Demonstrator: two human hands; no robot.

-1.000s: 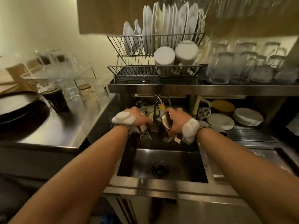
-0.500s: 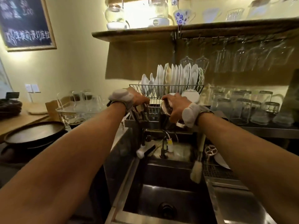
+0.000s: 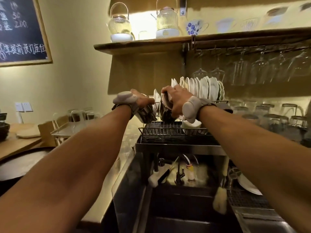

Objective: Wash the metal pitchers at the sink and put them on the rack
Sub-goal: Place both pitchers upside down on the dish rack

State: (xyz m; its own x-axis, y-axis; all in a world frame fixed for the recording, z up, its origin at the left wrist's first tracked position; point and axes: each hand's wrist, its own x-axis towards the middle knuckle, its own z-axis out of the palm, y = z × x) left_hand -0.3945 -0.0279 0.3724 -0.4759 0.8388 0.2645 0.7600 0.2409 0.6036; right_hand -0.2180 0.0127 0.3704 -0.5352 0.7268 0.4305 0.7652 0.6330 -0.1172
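Both pitchers hang just above the rack's lower tier.

Left hand [image 3: 140, 100] fingers wrap one shiny steel pitcher [image 3: 146, 113]; right hand [image 3: 176, 101] clasps the other steel pitcher [image 3: 164, 111] (tilted, mouths hidden), black wire dish rack [image 3: 168, 130] directly beneath.

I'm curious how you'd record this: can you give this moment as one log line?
step: racking | left hand: holds pitcher | right hand: holds second pitcher | place: over rack | sink: below
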